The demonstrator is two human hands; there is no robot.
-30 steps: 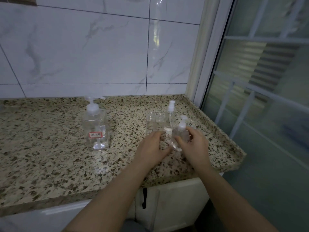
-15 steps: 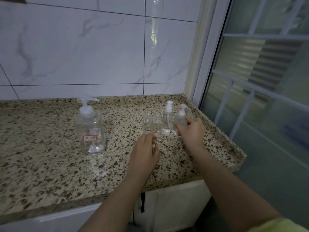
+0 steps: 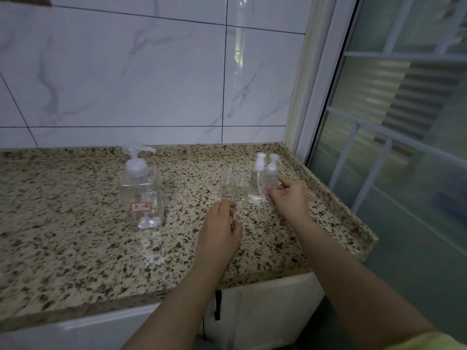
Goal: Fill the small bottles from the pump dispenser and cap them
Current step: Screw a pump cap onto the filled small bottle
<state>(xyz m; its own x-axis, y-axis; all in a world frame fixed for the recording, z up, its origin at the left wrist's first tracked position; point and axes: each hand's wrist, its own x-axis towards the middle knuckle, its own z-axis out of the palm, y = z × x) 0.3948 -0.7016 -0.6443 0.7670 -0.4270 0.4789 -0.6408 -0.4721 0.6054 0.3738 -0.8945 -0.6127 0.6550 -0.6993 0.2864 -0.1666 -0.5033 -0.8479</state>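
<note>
Beside capped bottle (image 3: 271,181), right hand (image 3: 288,198)

The left hand (image 3: 219,224) blurs at the fingertips, so any contact with the two uncapped clear small bottles (image 3: 235,189) can't be called. Red-bordered white label (image 3: 141,206) on the square clear pump dispenser (image 3: 140,195): characters unreadable. A yellow sleeve (image 3: 439,342) is cut off by the bottom edge.

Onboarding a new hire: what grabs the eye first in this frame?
The big square pump dispenser with a red-edged label, standing alone at left on the speckled counter. Right of it, a tight row of four small bottles: two uncapped, two with white pump caps. The right hand touches the rightmost; the left hand reaches toward the uncapped ones.
</note>
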